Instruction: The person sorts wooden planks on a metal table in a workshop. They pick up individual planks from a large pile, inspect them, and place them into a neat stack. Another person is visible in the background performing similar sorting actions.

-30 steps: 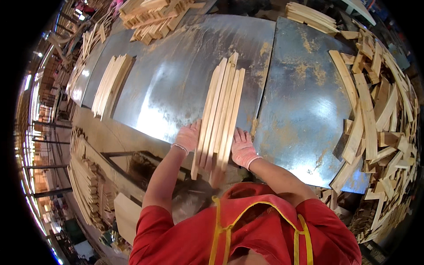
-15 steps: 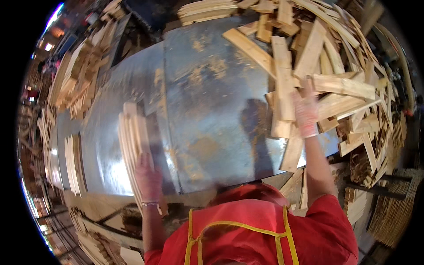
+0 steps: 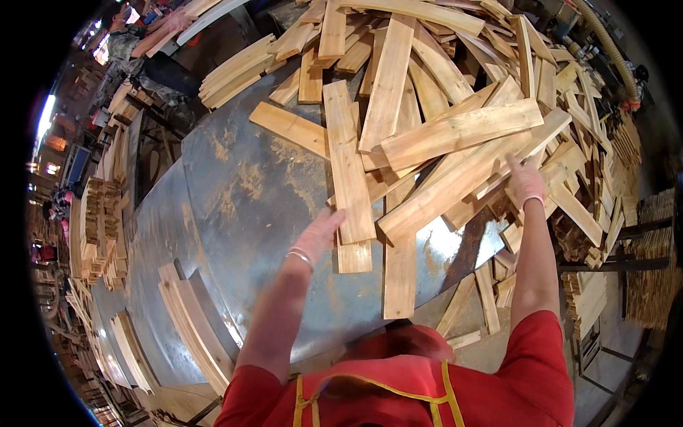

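My left hand, in a pale thin glove, grips the lower left edge of a flat wooden board. That board slants across others at the near left side of a loose heap. Farther right, my right hand, gloved too, has its fingers closed at the edge of a narrow board; part of its grip is hidden. Between my hands lie a long slanting board and a wide board above it.
The metal tabletop carries sawdust patches. A bundle of boards lies at its left, another bundle beyond. Stacked boards stand at the far edge. A person handles boards at the upper left.
My left hand has let go of the bundle at left and moved right to a board of the heap. My right hand has shifted to another board. The view has swung rightward.
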The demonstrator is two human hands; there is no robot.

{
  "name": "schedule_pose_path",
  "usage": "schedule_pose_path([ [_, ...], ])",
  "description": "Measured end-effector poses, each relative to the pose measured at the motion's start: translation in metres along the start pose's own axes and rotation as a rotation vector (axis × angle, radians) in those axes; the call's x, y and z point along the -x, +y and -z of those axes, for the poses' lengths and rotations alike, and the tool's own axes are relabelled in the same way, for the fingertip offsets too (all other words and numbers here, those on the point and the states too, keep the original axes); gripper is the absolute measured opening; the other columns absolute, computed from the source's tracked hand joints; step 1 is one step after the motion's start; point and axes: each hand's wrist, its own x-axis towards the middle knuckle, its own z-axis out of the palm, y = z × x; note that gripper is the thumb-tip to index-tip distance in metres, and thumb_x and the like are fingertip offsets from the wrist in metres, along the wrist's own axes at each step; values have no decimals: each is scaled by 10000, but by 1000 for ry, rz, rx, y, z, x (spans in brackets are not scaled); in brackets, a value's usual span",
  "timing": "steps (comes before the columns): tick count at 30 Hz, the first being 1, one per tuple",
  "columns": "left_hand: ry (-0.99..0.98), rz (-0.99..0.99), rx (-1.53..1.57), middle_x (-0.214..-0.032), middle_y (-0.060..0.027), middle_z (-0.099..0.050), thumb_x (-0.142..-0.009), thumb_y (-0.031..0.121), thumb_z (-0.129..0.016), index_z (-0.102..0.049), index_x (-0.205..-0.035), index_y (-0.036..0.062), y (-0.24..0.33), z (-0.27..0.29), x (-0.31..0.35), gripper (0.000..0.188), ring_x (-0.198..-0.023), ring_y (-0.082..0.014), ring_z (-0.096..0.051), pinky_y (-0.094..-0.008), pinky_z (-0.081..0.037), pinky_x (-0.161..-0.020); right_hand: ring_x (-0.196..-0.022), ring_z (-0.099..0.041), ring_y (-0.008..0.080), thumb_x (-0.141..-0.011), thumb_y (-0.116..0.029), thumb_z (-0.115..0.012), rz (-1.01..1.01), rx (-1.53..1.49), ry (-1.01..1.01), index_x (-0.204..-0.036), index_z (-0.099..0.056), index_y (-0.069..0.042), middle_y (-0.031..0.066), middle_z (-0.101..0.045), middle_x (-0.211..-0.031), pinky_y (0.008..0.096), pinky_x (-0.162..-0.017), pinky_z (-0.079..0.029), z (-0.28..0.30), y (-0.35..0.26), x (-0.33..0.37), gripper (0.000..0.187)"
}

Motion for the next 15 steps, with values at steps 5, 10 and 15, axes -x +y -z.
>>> schedule_pose_path([
  [5, 145, 127, 236, -1187, -144, -722, -913, 259, -809, -640, -1273, 9, -10, -38, -6, 469, -1077, -282, -710, -400, -574, -919, -1390, -570, 426, -827, -670, -732, -148, 87, 124, -1590, -430, -44, 301, -584, -1486, 475, -1141, -460, -28, -66, 0, 1031],
  [10, 31, 184, 42, -1135, -174, -752, -837, 293, -863, -667, -1275, -37, 13, -9, 72, 582, -1051, -284, -716, -389, -545, -971, -1329, -596, 403, -865, -410, -821, 86, -496, 416, -1622, -332, 21, 287, -555, -1505, 446, -1136, -459, -87, -8, -47, 999],
  [15, 409, 148, -442, -1228, -260, -712, -801, 391, -838, -579, -1383, -11, -63, 35, 200, 753, -1153, -368, -696, -427, -524, -1018, -1339, -574, 341, -961, -332, -736, 193, -888, 84, -1542, -413, 127, 255, -581, -1485, 446, -1158, -430, -85, -70, 52, 809],
])
